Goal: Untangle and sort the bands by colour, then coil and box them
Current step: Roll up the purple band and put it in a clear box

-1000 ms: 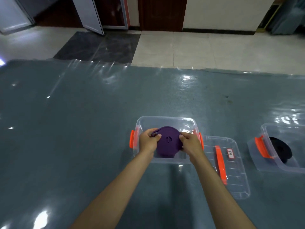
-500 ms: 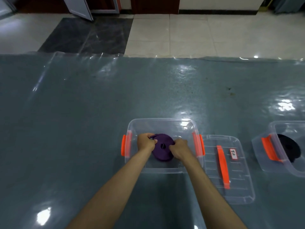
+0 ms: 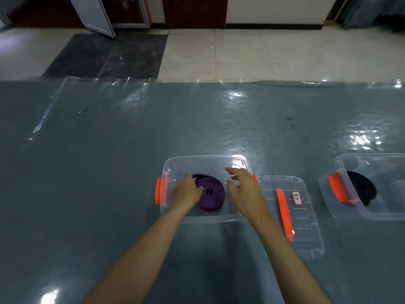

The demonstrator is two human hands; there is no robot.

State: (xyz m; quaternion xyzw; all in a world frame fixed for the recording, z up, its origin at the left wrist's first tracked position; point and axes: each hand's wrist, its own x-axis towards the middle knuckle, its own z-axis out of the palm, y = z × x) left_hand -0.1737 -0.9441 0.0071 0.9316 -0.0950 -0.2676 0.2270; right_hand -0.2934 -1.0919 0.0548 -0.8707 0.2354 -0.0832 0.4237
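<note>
purple band coil (image 3: 211, 192) lies flat inside the clear box (image 3: 206, 160). left hand (image 3: 186, 192) rests on the coil's left edge, likely holding the winding; whether it pinches, cannot tell. right hand (image 3: 242, 189) hovers beside the coil, fingers spread, empty. lid (image 3: 306, 244) just right of box, ready for closing.

Indoor workroom: plastic-covered table (image 3: 109, 172), tiled floor (image 3: 241, 53), doors (image 3: 92, 14)

Clear box (image 3: 206, 160) open on top; its lid (image 3: 306, 244) lies just right; second box (image 3: 372, 216) beyond.
</note>
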